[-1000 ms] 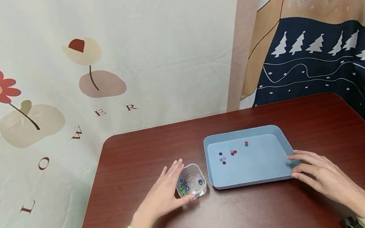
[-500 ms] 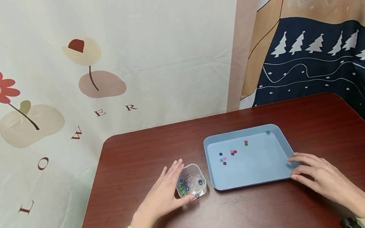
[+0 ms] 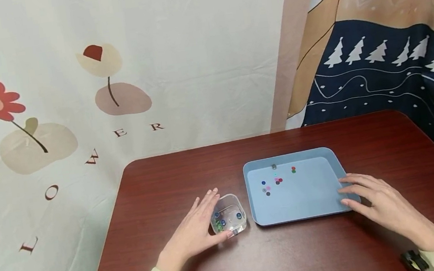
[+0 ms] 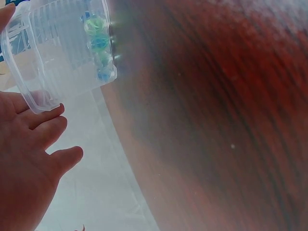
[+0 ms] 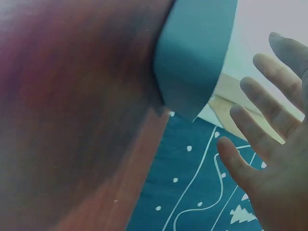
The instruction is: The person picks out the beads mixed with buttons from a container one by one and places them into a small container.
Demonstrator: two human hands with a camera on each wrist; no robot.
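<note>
In the head view, my left hand (image 3: 192, 235) holds a small clear plastic box (image 3: 231, 198) standing on the table, fingers along its left and far side, thumb at its near edge. Several blue and green glass marbles (image 3: 223, 222) lie inside; the left wrist view shows some along the bottom of the box (image 4: 62, 43). My right hand (image 3: 387, 204) is at the right end of a light-blue tray (image 3: 307, 216), fingers relaxed and spread over its rim, holding nothing. One greyish marble (image 3: 274, 166) is by the tray's far wall, left of centre.
Several tiny coloured round pieces (image 3: 277, 181) lie scattered on the tray's left half. The dark red-brown wooden table (image 3: 300, 253) has rounded far corners. Behind it hangs a printed curtain (image 3: 198, 64) with flowers and letters, beside a dark tree-patterned one (image 3: 383, 70).
The greyish marble has rolled from near my right fingertips to the far right corner, then left along the far wall. My right hand has shifted slightly inward over the rim; the left stays put.
</note>
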